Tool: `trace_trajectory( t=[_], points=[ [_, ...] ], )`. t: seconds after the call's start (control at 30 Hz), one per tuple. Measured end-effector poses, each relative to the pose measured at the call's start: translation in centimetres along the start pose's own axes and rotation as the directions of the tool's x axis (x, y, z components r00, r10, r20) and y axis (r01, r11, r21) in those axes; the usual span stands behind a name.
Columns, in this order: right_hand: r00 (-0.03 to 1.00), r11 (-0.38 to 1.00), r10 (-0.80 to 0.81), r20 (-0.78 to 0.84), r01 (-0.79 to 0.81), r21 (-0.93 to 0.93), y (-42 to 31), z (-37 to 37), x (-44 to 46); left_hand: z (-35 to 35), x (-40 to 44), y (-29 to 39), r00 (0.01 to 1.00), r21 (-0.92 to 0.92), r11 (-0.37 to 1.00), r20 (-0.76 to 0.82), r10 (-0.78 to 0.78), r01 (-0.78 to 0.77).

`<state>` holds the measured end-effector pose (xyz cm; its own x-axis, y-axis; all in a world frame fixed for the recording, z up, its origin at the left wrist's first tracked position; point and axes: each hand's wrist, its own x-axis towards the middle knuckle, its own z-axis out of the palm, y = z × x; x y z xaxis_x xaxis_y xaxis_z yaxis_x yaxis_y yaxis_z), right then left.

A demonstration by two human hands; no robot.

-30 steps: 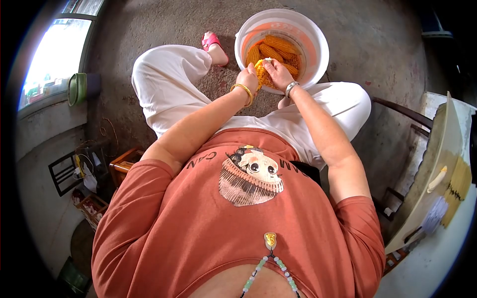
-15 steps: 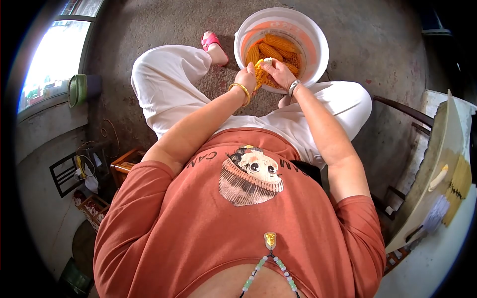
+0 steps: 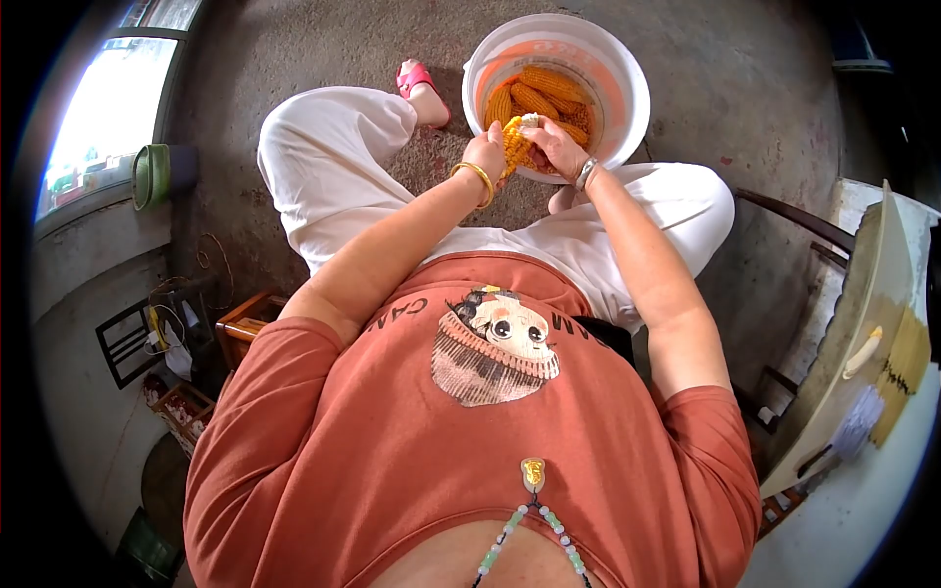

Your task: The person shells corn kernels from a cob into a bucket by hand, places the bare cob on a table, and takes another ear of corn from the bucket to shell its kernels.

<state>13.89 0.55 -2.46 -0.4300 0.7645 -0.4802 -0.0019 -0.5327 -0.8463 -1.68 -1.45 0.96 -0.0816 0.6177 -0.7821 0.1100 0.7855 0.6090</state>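
An ear of corn (image 3: 515, 147) with yellow kernels is held between my two hands, over the near rim of a white bucket (image 3: 632, 108). My left hand (image 3: 484, 154), with a gold bangle at the wrist, is closed around its left side. At its upper right end, where pale bare cob shows, my right hand (image 3: 559, 149) has its fingers and thumb closed on it. A silver bracelet circles that wrist. Inside the bucket lie several whole ears of corn (image 3: 534, 100) and loose kernels; my hands partly hide the near part of the contents.
The bucket stands on the concrete floor (image 3: 323, 49) between my knees. At the right is a table (image 3: 833, 353) with a light board top; a dark wooden bar (image 3: 799, 218) juts out beside it. A wooden stool (image 3: 245, 323) is at my left, near a window (image 3: 103, 118).
My right thumb and fingers have shifted slightly on the ear of corn. My left hand keeps its grip in nearly the same place.
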Motion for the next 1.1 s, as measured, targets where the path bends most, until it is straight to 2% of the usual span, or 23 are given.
trace_trajectory(
  t=[0.07,0.17,0.27,0.37,0.47,0.57,0.67,0.73,0.83,0.87,0.97,1.07,1.1],
  points=[
    [1.0,0.996,0.006,0.012,-0.007,0.087,0.9,-0.5,0.3,-0.1,0.0,0.0,1.0,-0.027,1.0,0.017,-0.014,0.014],
    [0.995,0.986,-0.101,-0.005,0.101,0.134,2.8,-1.0,1.8,-0.2,0.1,0.0,0.999,-0.057,0.998,0.048,-0.021,0.023],
    [0.977,0.975,-0.202,-0.074,0.208,0.08,3.0,-0.8,2.3,-0.5,0.2,0.0,0.996,-0.07,0.997,0.089,-0.022,0.028],
    [0.997,0.993,-0.078,0.016,0.076,0.092,2.0,-0.8,1.3,-0.9,0.3,-0.1,0.985,-0.079,0.996,0.168,-0.028,0.042],
    [0.998,0.997,-0.06,-0.005,0.06,0.043,0.4,-0.1,0.1,-1.2,0.0,0.2,0.982,-0.047,0.998,0.189,-0.026,0.036],
    [0.987,0.987,-0.158,-0.024,0.157,-0.032,2.0,-0.3,1.2,-1.2,0.1,0.2,0.984,0.008,1.0,0.176,-0.023,0.022],
    [0.979,0.951,-0.196,-0.063,0.174,-0.255,2.5,-0.6,1.8,-1.0,-0.2,0.6,0.986,0.028,0.999,0.162,-0.041,0.037],
    [0.972,0.93,-0.206,-0.11,0.159,-0.332,2.1,-0.3,1.7,-0.9,-0.4,0.8,0.986,0.032,0.998,0.154,-0.067,0.063],
    [0.934,0.861,-0.293,-0.204,0.164,-0.482,2.4,0.0,2.1,0.1,-0.4,0.4,1.0,0.098,0.995,0.018,0.016,-0.018],
    [0.913,0.828,-0.334,-0.234,0.166,-0.536,2.7,0.0,2.3,0.1,-0.2,0.4,1.0,0.078,0.997,0.025,-0.01,0.008],
    [0.927,0.878,-0.28,-0.25,0.143,-0.456,2.5,0.0,2.6,-0.4,-0.3,0.8,0.988,0.065,0.995,0.134,-0.081,0.072],
    [0.986,0.981,-0.099,-0.131,0.075,-0.18,0.8,-0.3,1.4,-0.8,0.7,0.5,0.97,0.015,0.993,0.214,-0.117,0.117],
    [0.993,0.979,-0.074,-0.09,0.056,-0.194,0.3,-0.4,0.9,-0.9,0.7,0.5,0.965,0.016,0.992,0.232,-0.122,0.121]
  ],
)
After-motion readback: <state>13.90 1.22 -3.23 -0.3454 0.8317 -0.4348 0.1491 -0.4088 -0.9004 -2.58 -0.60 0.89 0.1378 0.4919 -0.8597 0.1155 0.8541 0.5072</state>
